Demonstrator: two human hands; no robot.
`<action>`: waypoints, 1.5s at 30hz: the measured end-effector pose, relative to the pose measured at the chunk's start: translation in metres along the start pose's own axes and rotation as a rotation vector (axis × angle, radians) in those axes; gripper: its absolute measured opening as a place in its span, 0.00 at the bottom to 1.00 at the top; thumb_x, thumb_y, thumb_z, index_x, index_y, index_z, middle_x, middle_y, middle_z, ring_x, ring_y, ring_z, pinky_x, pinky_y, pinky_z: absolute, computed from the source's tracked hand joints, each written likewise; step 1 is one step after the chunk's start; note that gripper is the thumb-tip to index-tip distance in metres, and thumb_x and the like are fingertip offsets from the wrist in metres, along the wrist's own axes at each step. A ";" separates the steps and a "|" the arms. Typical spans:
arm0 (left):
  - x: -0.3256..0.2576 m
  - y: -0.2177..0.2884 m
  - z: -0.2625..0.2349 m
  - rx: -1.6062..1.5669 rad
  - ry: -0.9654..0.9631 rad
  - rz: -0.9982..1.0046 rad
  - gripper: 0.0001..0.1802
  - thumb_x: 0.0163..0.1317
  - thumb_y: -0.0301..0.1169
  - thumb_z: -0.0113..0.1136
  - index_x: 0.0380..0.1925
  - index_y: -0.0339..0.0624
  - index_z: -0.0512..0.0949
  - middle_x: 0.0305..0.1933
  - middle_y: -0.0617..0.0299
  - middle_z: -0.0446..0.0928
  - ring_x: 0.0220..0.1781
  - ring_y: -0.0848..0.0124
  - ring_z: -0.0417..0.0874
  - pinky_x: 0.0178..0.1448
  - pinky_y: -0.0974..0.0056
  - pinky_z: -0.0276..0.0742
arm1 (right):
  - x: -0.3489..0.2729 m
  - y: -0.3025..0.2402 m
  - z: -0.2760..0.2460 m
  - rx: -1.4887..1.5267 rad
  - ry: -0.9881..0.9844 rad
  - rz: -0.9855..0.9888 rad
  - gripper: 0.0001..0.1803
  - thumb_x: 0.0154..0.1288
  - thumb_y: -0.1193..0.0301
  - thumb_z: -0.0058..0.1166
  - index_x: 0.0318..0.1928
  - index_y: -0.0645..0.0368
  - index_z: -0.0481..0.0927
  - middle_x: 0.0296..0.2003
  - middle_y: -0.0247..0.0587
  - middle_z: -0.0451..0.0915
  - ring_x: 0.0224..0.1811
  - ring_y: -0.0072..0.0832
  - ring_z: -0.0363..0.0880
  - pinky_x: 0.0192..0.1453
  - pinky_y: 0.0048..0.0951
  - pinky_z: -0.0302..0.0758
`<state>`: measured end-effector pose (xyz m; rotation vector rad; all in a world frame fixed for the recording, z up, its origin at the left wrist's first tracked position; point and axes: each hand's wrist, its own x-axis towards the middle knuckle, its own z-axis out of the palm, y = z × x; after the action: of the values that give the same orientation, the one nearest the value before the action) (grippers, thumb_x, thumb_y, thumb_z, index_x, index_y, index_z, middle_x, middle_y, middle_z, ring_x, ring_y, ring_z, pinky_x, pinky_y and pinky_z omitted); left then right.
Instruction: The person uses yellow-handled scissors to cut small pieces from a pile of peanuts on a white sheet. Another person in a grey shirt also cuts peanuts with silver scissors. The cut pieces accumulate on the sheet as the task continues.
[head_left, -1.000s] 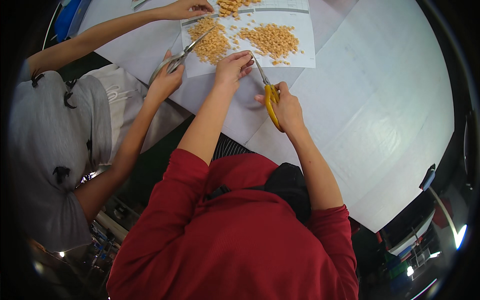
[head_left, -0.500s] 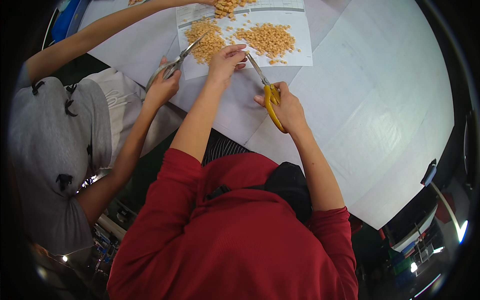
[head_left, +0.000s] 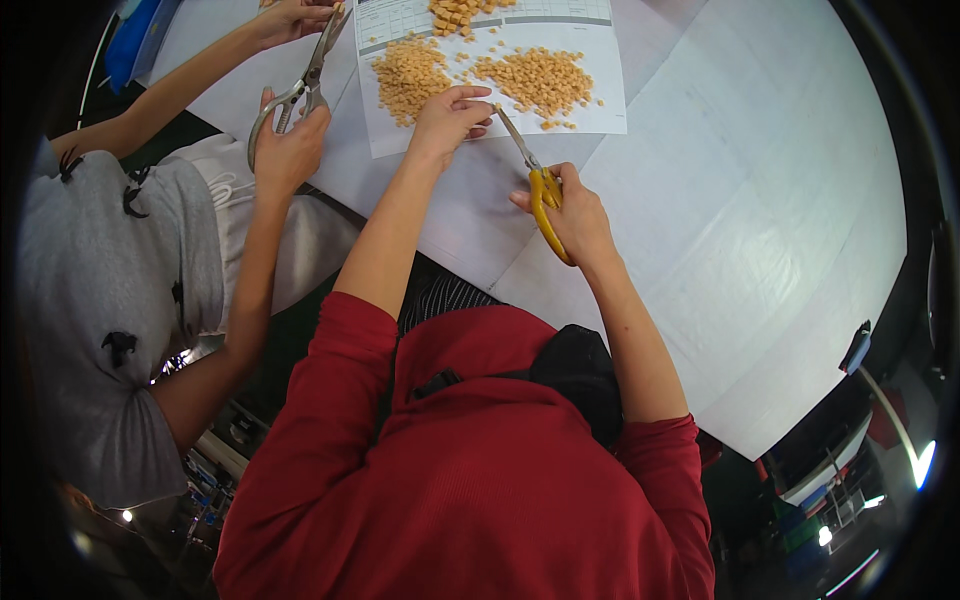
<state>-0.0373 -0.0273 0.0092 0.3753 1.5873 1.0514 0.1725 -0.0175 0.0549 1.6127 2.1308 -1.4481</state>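
Note:
My right hand (head_left: 578, 218) is closed round the yellow handles of a pair of scissors (head_left: 546, 200), whose blades point up and left toward my other hand. At the blade tips sits a tiny yellow-orange piece (head_left: 498, 107), and the curled fingertips of my left hand (head_left: 448, 122) meet it there. Just beyond my hands, two heaps of small yellow-orange cubes, a left heap (head_left: 410, 78) and a right heap (head_left: 538, 82), lie on a printed white sheet (head_left: 608, 110). Larger cubes (head_left: 462, 14) form a third pile at the far edge.
At my left, a co-worker in grey holds silver scissors (head_left: 308, 88) in one hand (head_left: 288, 150), with the blades up at their other hand (head_left: 292, 20). A blue bin (head_left: 135, 45) stands far left. The white table (head_left: 760, 220) stretches right.
The co-worker's scissors have swung left and upward to their other hand, which has drawn back from the pile of larger cubes. My own hands have barely shifted.

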 end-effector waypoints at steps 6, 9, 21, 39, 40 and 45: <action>0.004 -0.001 0.004 0.013 0.008 -0.007 0.18 0.59 0.26 0.62 0.50 0.38 0.76 0.39 0.61 0.79 0.38 0.75 0.80 0.42 0.70 0.80 | 0.001 0.001 -0.001 0.006 0.022 0.003 0.36 0.53 0.42 0.62 0.46 0.62 0.71 0.32 0.57 0.82 0.37 0.51 0.82 0.40 0.42 0.76; 0.010 -0.006 0.007 0.017 0.034 0.008 0.17 0.59 0.27 0.62 0.50 0.38 0.77 0.38 0.61 0.79 0.38 0.75 0.80 0.41 0.70 0.80 | 0.005 0.000 -0.003 -0.045 0.031 0.038 0.38 0.52 0.41 0.63 0.47 0.62 0.71 0.32 0.57 0.82 0.36 0.50 0.82 0.39 0.42 0.76; 0.031 -0.014 0.026 0.801 0.368 0.558 0.04 0.54 0.31 0.65 0.28 0.44 0.83 0.28 0.58 0.82 0.32 0.62 0.83 0.38 0.59 0.77 | 0.018 0.019 -0.006 0.031 0.112 0.128 0.40 0.51 0.42 0.65 0.49 0.65 0.72 0.31 0.55 0.82 0.32 0.44 0.83 0.37 0.39 0.77; 0.010 -0.007 0.018 -0.449 0.028 -0.079 0.12 0.61 0.30 0.63 0.44 0.42 0.78 0.37 0.67 0.80 0.39 0.76 0.80 0.42 0.68 0.76 | -0.001 -0.003 -0.002 0.058 0.072 0.030 0.41 0.55 0.41 0.60 0.53 0.63 0.68 0.41 0.55 0.81 0.43 0.49 0.81 0.44 0.44 0.77; 0.008 -0.008 0.018 -0.477 0.017 -0.084 0.11 0.61 0.29 0.63 0.43 0.41 0.78 0.37 0.66 0.80 0.39 0.76 0.80 0.42 0.69 0.77 | -0.001 -0.004 -0.001 0.044 0.076 0.029 0.40 0.55 0.41 0.60 0.53 0.63 0.68 0.41 0.55 0.81 0.43 0.49 0.81 0.44 0.44 0.77; 0.002 -0.008 0.019 -0.561 0.018 -0.096 0.12 0.60 0.27 0.62 0.44 0.39 0.78 0.37 0.65 0.80 0.38 0.75 0.80 0.40 0.70 0.77 | -0.005 -0.010 -0.004 -0.024 0.088 0.033 0.39 0.54 0.41 0.61 0.51 0.62 0.69 0.40 0.55 0.81 0.42 0.50 0.81 0.42 0.45 0.77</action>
<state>-0.0187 -0.0226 0.0028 -0.0909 1.2430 1.3686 0.1686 -0.0181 0.0664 1.7244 2.1482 -1.3609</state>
